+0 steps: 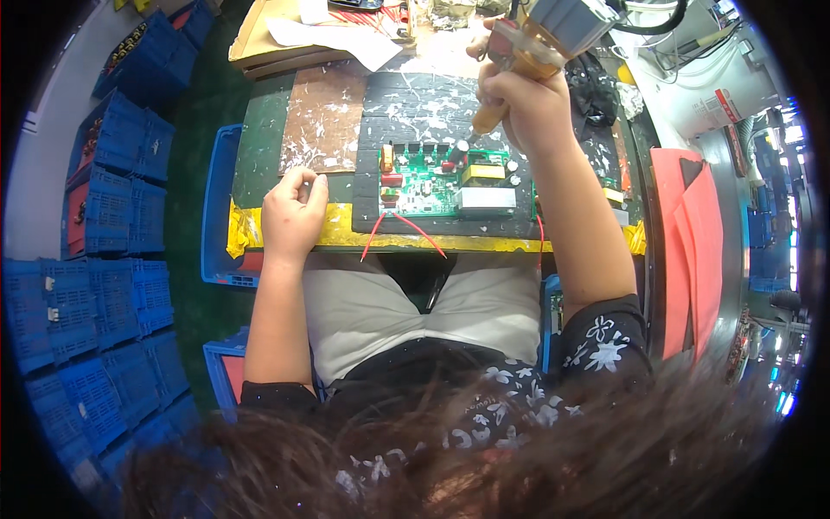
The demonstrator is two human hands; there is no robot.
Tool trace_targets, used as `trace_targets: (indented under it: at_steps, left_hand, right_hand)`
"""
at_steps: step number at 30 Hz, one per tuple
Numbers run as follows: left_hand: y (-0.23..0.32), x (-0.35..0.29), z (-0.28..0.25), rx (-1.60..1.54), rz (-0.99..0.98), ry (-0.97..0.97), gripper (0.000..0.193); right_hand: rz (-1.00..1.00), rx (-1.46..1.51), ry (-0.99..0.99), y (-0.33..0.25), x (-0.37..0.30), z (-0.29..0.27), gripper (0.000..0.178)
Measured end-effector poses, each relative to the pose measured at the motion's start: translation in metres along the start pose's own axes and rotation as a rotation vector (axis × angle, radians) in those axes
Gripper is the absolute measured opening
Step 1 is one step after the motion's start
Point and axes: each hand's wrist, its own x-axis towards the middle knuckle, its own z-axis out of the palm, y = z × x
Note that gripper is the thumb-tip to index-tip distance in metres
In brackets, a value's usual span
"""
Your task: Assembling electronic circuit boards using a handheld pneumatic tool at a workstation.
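Note:
A green circuit board (424, 198) lies on the black mat in front of me, carrying capacitors, a yellow transformer and a pale metal block. Two red wires (413, 227) hang from its near left edge past the table's edge. My right hand (532, 102) grips a glue gun (543, 50) with an amber body, its nozzle pointing down at the board's far side, close to a black capacitor (458, 150). Left of the board, my left hand (295, 214) rests at the table edge with curled fingers, and nothing shows in them.
A second circuit board (612, 197) sits partly behind my right forearm. A brown board (322, 117) lies far left, below a cardboard tray (259, 39). Stacked blue crates (95, 303) line the left side. Pink sheets (687, 251) hang at right.

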Motion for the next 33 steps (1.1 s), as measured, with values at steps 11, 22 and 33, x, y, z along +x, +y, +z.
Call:
trace_targets:
  at_steps: [11, 22, 33]
  left_hand:
    - [0.001, -0.002, -0.003, 0.008, -0.020, -0.006, 0.017]
    - [0.003, -0.002, -0.002, 0.008, 0.001, -0.014, 0.015]
    - [-0.003, 0.000, 0.003, 0.035, 0.013, 0.013, 0.018]
  right_hand:
    - [0.187, 0.036, 0.100, 0.000, 0.013, 0.003, 0.053]
    - [0.182, 0.089, -0.022, -0.015, 0.018, 0.005, 0.052]
    - [0.031, 0.102, -0.032, -0.049, -0.024, -0.024, 0.062]
